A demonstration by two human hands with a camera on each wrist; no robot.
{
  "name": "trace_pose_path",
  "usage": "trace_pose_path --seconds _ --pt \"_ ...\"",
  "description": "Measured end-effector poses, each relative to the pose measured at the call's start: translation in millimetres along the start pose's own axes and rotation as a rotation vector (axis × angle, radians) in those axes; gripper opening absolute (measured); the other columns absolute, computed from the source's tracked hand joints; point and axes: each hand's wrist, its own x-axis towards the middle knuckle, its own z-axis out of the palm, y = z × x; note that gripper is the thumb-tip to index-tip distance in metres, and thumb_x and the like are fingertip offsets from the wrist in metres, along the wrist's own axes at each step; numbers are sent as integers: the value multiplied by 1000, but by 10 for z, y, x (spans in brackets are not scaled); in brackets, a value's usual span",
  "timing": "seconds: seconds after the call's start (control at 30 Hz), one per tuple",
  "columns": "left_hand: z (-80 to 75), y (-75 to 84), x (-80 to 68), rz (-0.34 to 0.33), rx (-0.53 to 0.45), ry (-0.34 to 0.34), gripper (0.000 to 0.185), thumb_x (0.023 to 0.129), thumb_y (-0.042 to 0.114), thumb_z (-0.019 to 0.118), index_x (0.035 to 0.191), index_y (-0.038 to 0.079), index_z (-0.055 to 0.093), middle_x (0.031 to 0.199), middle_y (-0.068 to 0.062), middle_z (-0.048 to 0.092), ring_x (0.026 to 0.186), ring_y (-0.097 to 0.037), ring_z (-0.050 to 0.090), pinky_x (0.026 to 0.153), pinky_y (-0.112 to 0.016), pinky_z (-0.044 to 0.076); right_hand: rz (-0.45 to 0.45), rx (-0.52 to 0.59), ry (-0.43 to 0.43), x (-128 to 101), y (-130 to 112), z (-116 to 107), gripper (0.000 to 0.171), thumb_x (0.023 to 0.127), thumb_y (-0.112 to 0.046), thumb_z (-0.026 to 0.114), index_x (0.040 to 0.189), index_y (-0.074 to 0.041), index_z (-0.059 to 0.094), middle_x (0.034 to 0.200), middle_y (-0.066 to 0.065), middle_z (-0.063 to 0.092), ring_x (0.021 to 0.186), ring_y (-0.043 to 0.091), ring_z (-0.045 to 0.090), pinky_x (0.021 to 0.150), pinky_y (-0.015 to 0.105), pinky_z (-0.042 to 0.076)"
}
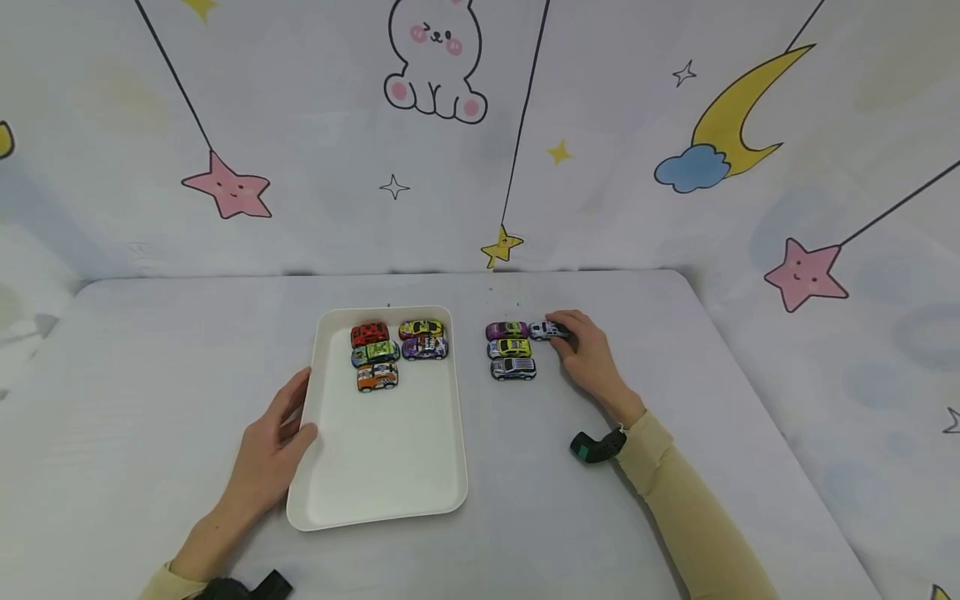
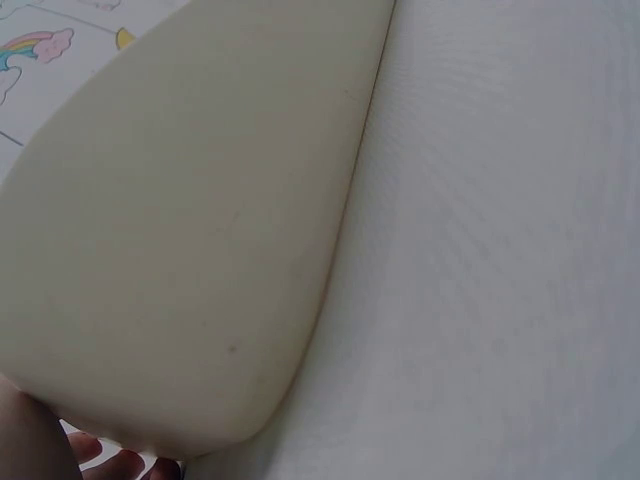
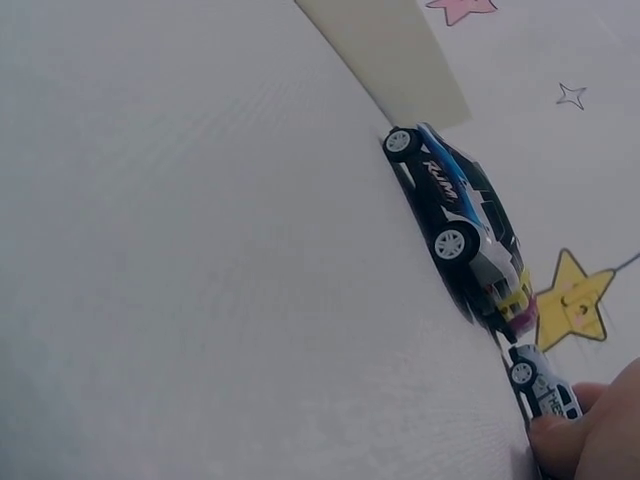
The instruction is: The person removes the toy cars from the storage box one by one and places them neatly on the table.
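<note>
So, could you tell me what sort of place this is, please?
Probably a staged tabletop play area: a cloth-covered table, a nursery-style backdrop with a cartoon bunny, and toy cars.

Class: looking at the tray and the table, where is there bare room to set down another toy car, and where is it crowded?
Free: the tray's near half, below the five cars; the table left of the left hand. Crowded: the tray's far end, and the four cars by the right hand.
</note>
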Motion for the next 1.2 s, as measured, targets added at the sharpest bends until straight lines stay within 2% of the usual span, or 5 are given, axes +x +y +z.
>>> trace_pose_path --seconds 0.43,0.63,0.77,0.93,1.2 --pt "0 -20 2 9 -1 -1 71 92 -4 55 157 15 33 151 -21 46 132 -45 50 91 1 35 10 4 12 -13 -6 -6 41 90 4 66 130 -2 62 131 15 61 127 32 55 110 48 42" --pt "2 -23 -2 11 -5 1 71 92 -4 55 157 15 33 152 -21 46 132 -44 50 92 1 36 -19 4 61 -25 -15 -5 41 88 3 70 129 -1 63 128 15 62 124 32 56 107 48 44" --pt "4 -20 0 15 -8 4 70 92 -5 55 156 13 33 151 -21 46 132 -44 50 92 1 36 -63 3 135 -41 -64 4 43 86 4 72 128 0 64 129 16 61 125 33 55 106 48 43" --pt "24 -24 9 22 -27 0 70 92 -6 54 156 12 33 152 -21 45 133 -43 49 93 0 36 -152 60 178 -68 -286 39 44 85 5 71 128 -1 64 130 16 61 126 32 54 106 46 43" --pt "7 -32 7 15 -20 7 69 92 -6 54 156 12 34 152 -21 45 133 -43 49 93 0 36 -285 99 44 -5 -815 257 36 91 -6 70 126 -1 65 127 11 63 121 27 57 100 46 49"
